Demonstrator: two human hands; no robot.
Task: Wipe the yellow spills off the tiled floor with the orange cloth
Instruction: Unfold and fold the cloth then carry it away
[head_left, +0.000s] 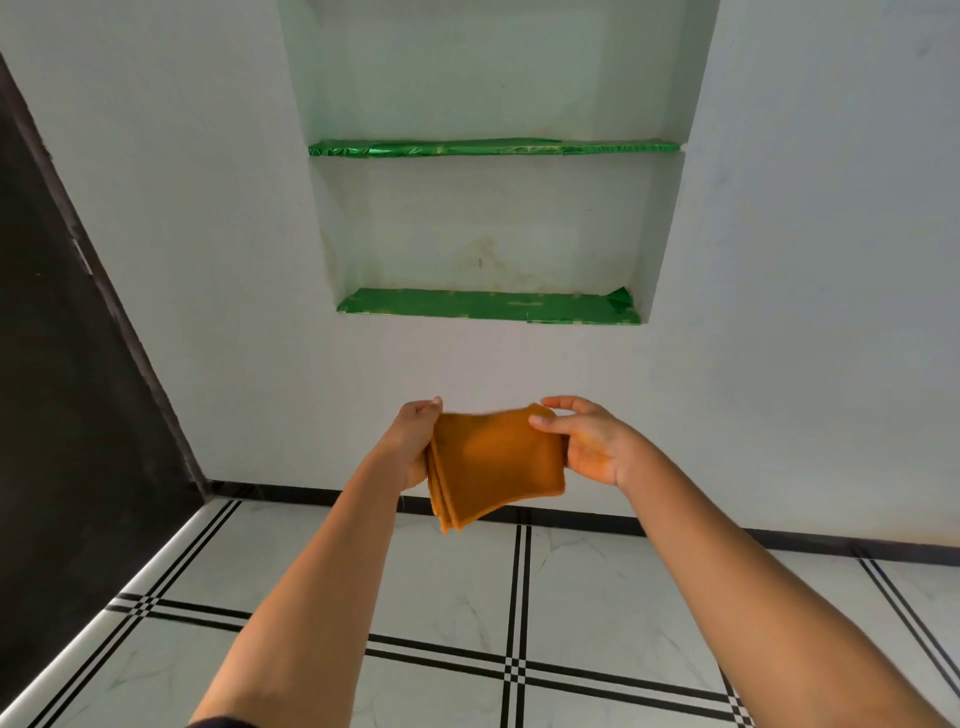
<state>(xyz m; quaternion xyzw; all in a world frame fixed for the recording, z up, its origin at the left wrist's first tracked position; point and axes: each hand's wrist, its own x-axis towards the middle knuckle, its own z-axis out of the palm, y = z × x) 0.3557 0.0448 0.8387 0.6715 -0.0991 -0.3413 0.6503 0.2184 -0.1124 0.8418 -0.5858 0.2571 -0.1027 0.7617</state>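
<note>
Orange cloth (493, 462): folded into several layers, edges fanned at the lower left corner; held up in the air directly below the wall niche (488, 223), between both hands, clear of the tiled floor (457, 587).

Left hand (410, 447): below the niche, toward its left side; wrapped round the cloth's left edge, thumb tip showing above the fold, fingers hidden behind the fabric.

Right hand (587, 447): below the niche, toward its right side; pinching the cloth's upper right corner, thumb on the near face, forefinger stretched out above the corner.

Wall niche: recessed in the white wall (805, 260); upper shelf (493, 148) and lower shelf (488, 306), both lined in shiny green foil, foil curled up at the lower shelf's right end; faint brownish stain on the back between the shelves.

Black skirting band (571, 519): at the wall's foot, well below the niche.

Tiled floor: pale marbled tiles crossed by double black lines, lowest below the niche.

Dark panel (67, 364): far left of the niche.
</note>
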